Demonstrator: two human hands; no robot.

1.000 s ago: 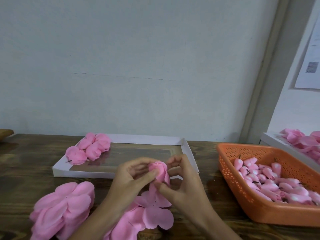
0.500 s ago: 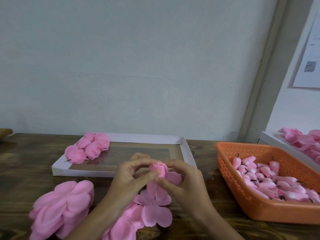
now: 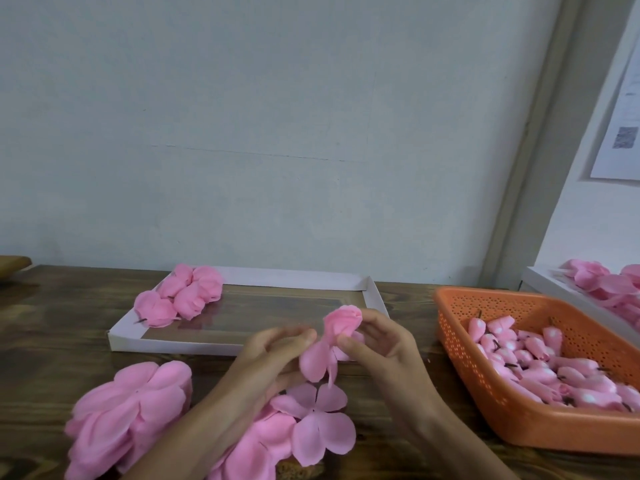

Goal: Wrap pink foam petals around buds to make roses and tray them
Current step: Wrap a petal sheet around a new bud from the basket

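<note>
My right hand (image 3: 381,344) pinches a half-wrapped pink rose (image 3: 341,322) above the table's front middle, its loose petals hanging down. My left hand (image 3: 273,351) is just left of it, fingers curled, fingertips at a hanging petal (image 3: 317,362). Whether they pinch it I cannot tell. Flat pink petal sheets (image 3: 318,427) lie under my hands, and a thicker stack (image 3: 128,410) sits at the front left. Behind, a white shallow tray (image 3: 294,282) holds several finished roses (image 3: 183,296) in its left corner. An orange basket (image 3: 502,414) of pink buds (image 3: 540,362) stands to the right.
A second white tray (image 3: 547,289) with pink petals (image 3: 609,285) sits at the far right edge. A grey wall rises right behind the dark wooden table (image 3: 52,341). A paper sheet (image 3: 620,133) hangs on the right wall.
My right hand has moved right and up with the rose. The left hand has drawn slightly apart from the bud, and a loose petal now hangs between the two hands.
</note>
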